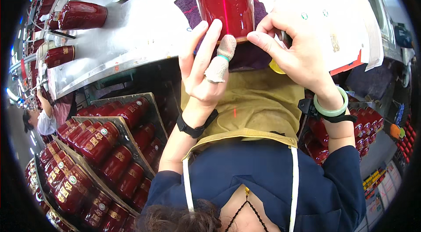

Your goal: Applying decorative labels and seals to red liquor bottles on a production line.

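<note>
A glossy red bottle [223,0] lies on a purple cloth [245,56] on the metal table [140,26], with a red laser cross running over it. My left hand [204,70] is stretched out with fingers straight. Its fingertips touch the bottle's gold-rimmed end, and a fabric cot covers the thumb. My right hand [294,52] is at the same end from the right. Its index tip is on the rim and its fingers curl around a small dark thing that I cannot make out. Something yellow [276,67] shows under that palm.
A stack of white printed sheets [346,21] lies right of the bottle. More red bottles [81,15] lie on the table at the upper left. Boxes with card dividers hold several red bottles [101,144] at the lower left and red bottles [366,127] at the right. Another person [44,120] works at the far left.
</note>
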`<control>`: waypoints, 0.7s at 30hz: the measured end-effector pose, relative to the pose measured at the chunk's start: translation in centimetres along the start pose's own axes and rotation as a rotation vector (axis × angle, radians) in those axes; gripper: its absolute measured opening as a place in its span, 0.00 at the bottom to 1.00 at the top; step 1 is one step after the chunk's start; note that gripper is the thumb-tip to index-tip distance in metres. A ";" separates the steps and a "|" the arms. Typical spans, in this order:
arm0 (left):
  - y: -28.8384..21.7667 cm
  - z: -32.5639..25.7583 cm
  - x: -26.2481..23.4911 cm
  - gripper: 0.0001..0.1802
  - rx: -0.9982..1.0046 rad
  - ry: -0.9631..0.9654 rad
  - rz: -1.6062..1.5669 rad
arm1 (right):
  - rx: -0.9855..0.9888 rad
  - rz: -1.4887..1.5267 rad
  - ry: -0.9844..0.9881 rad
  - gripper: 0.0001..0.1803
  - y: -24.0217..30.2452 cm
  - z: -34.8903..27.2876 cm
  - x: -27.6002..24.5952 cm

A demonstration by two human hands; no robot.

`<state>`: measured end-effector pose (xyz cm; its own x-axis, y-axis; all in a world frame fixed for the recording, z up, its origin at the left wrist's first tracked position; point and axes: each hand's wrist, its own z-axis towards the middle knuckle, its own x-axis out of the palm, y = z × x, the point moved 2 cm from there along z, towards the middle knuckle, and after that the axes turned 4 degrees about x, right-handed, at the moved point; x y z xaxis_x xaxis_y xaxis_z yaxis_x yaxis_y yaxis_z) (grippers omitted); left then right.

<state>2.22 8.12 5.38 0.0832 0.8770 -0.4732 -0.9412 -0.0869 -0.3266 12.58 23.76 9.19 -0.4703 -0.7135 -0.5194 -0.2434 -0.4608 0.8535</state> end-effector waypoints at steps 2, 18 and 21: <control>-0.1 0.4 0.0 0.19 0.031 0.005 0.030 | -0.023 -0.007 -0.002 0.10 -0.4 0.0 0.1; 1.1 -2.0 0.3 0.21 -0.234 -0.063 -0.149 | 0.210 0.275 -0.061 0.15 -0.8 0.0 2.1; 1.1 -2.0 0.4 0.20 -0.227 -0.064 -0.103 | 0.266 0.299 -0.028 0.18 -0.6 -0.1 1.5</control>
<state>1.87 7.40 3.22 0.1472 0.9143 -0.3774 -0.8304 -0.0930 -0.5494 12.08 22.93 7.95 -0.5752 -0.7793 -0.2485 -0.3019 -0.0801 0.9500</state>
